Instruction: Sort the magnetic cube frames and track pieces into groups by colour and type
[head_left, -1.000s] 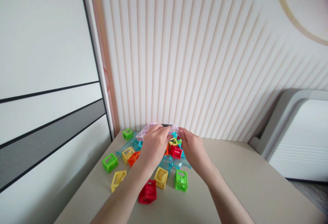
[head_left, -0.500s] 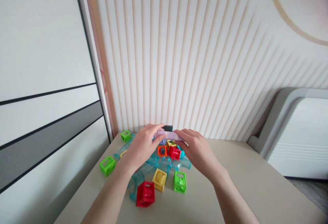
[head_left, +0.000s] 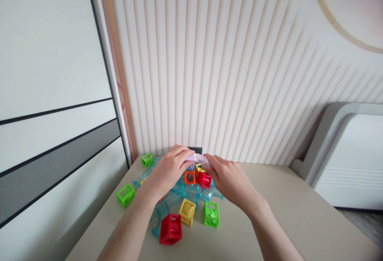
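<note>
Above the pile of toy pieces, a light purple segmented piece [head_left: 201, 158] spans the gap between my hands. My left hand [head_left: 172, 164] pinches its left end with thumb and fingers. Its right end sits in the closed fingers of my right hand [head_left: 225, 172]. Fingers cover both ends, so its full shape is hidden. Just below lie an orange cube [head_left: 190, 177], a red cube [head_left: 205, 180] and a partly hidden yellow cube [head_left: 199, 168]. Clear blue track pieces [head_left: 170, 199] spread under and around them.
Nearer me stand a red cube [head_left: 170, 229], a yellow cube [head_left: 187, 212] and a green cube [head_left: 212, 214]. Two more green cubes lie left, one at the table's [head_left: 257, 229] edge. A black object [head_left: 196, 150] stands by the ribbed wall [head_left: 209, 73]; a white cabinet [head_left: 54, 197] borders the left.
The purple piece has bent or turned between my hands, with a gap now showing between its segments. My hands have drawn slightly closer together. The cubes keep their places.
</note>
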The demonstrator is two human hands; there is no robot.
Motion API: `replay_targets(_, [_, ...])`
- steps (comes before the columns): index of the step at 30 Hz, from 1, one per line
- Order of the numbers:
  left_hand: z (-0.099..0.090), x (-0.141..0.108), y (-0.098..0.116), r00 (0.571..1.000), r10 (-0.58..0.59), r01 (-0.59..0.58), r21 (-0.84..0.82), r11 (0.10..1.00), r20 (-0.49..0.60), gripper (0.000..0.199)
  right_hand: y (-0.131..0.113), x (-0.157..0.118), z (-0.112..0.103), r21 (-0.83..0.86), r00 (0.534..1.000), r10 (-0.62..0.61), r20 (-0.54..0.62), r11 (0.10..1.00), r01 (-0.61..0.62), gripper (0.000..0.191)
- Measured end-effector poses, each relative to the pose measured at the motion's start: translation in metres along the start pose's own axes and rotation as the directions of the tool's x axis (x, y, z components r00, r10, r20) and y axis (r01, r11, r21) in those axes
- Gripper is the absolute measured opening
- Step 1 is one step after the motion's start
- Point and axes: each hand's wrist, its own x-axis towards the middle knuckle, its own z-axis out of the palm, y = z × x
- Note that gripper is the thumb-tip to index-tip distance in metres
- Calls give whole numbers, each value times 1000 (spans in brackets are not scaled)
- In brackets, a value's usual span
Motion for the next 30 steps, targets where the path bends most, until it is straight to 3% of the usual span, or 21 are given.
replay_targets(4, [8, 1, 8, 994, 102, -97, 108, 989, -38, 19, -2, -2, 0, 133, 997, 59, 57, 989, -66, 35])
replay_targets(9, [15, 2, 14, 972, 213, -192, 191, 963, -98, 21, -4, -1, 1, 199, 985, 159, 65, 965, -169, 39])
replay_targets(15, [20, 2, 7, 991, 103, -81, 230, 970, -88, 32, -9, 1, -1, 326, 978, 202, -56, 929, -173, 22])
replay_targets(21, [22, 1, -3, 991, 92, -66, 254, 965, -94, 39, -1, -4, -3, 608, 981, 156, 112, 771, -192, 32])
replay_targets(25, [18, 2, -2, 992, 106, -81, 287, 954, -73, 35, 2, -4, -5, 516, 983, 162, 86, 837, -183, 23])
replay_targets(30, [8, 3, -1, 997, 82, -79, 246, 966, -3, 36, -1, -4, -11, 337, 998, 63, -14, 940, -55, 21])
